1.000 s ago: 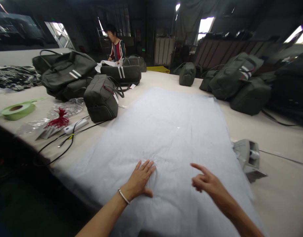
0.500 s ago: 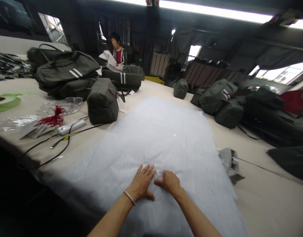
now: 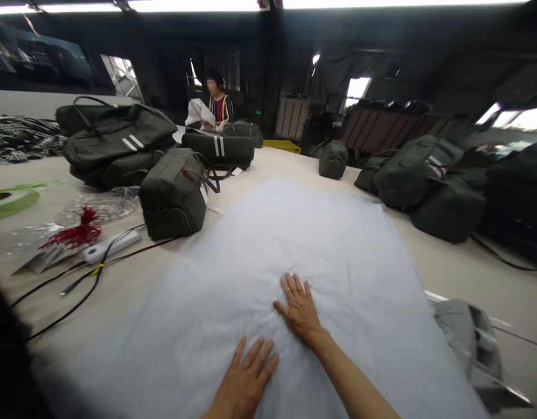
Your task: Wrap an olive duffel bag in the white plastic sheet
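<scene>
The white sheet lies spread across the near tabletop. Your right hand presses flat on it, fingers spread wide, holding nothing. Your left hand rests flat just beside, nearer you, likewise spread. A dark green bag stands at the sheet's far left edge.

Large white tissue sheet: spread flat on table, lightly creased, near front edge.
</scene>
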Available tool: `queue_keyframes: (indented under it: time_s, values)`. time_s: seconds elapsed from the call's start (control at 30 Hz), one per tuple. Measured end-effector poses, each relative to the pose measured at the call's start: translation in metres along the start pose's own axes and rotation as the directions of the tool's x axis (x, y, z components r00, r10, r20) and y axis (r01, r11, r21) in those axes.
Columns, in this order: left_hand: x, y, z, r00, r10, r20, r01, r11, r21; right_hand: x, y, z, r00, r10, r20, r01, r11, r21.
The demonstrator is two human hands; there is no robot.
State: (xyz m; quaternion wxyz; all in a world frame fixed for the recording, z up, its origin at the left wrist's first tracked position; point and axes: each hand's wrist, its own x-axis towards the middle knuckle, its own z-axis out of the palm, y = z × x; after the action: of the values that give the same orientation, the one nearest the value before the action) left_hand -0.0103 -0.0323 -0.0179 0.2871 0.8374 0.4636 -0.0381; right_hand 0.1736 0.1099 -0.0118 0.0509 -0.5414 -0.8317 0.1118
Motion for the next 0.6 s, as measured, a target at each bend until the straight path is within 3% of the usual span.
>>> queue_keyframes:
  time_s: [0.1,0.2,0.33,0.4,0.5,0.6]
  values:
    - [0.014,0.011,-0.018,0.997,-0.069,0.027,0.069,0.998,0.002,0.023,0.025,0.007,0.999,-0.035,-0.015,0.034,0.997,-0.07]
    - [0.045,0.014,-0.039,0.996,-0.085,-0.02,0.085,0.996,0.024,0.054,0.058,-0.003,0.998,-0.054,-0.022,0.051,0.995,-0.087]
    - [0.09,0.006,-0.057,0.985,0.015,-0.171,-0.004,0.998,0.066,0.104,0.102,-0.015,0.999,-0.046,-0.021,0.045,0.998,-0.05]
    - [0.1,0.002,-0.062,0.98,0.069,-0.189,-0.052,0.994,0.092,0.123,0.117,-0.018,0.999,-0.04,-0.03,0.04,0.999,-0.024]
    - [0.086,0.002,-0.068,0.975,0.117,-0.189,-0.094,0.988,0.126,0.129,0.12,-0.026,0.999,-0.002,-0.054,0.003,1.0,0.023]
    - [0.034,0.004,-0.07,0.958,0.121,-0.262,-0.087,0.986,0.14,0.089,0.105,-0.044,0.974,-0.001,-0.225,0.022,0.996,0.09]
